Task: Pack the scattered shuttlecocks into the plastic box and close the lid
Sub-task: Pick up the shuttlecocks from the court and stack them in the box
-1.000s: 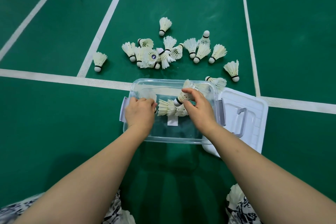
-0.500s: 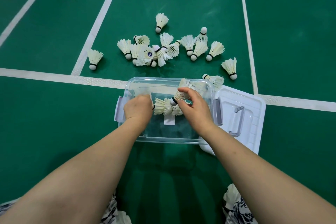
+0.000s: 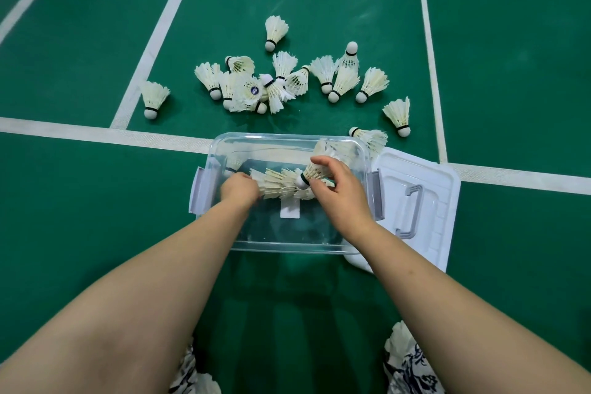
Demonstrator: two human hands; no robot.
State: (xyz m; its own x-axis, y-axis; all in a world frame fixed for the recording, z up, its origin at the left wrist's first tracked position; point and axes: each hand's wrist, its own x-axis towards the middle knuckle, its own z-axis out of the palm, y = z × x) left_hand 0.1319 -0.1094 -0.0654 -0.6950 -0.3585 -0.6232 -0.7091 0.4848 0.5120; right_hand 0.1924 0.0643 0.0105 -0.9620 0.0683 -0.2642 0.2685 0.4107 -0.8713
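A clear plastic box [image 3: 289, 246] with grey side latches sits on the green court floor, open. Inside it lies a row of white feather shuttlecocks [image 3: 278, 184]. My left hand [image 3: 239, 189] is down in the box at the row's left end, fingers curled against the feathers. My right hand [image 3: 339, 192] pinches one shuttlecock [image 3: 315, 171] just above the row, cork pointing left. The white lid [image 3: 435, 192] lies flat to the right of the box, partly under it. Several loose shuttlecocks [image 3: 281, 80] are scattered on the floor beyond the box.
White court lines [image 3: 96, 134] cross the floor behind and beside the box. One shuttlecock [image 3: 155, 99] lies apart at the left, another [image 3: 398, 115] at the right, one [image 3: 369, 139] against the box's far right corner. Patterned clothing shows at the bottom edge.
My left hand has slid deeper into the box against the row's left end. My right hand has lowered its shuttlecock closer to the row. The camera has tipped slightly.
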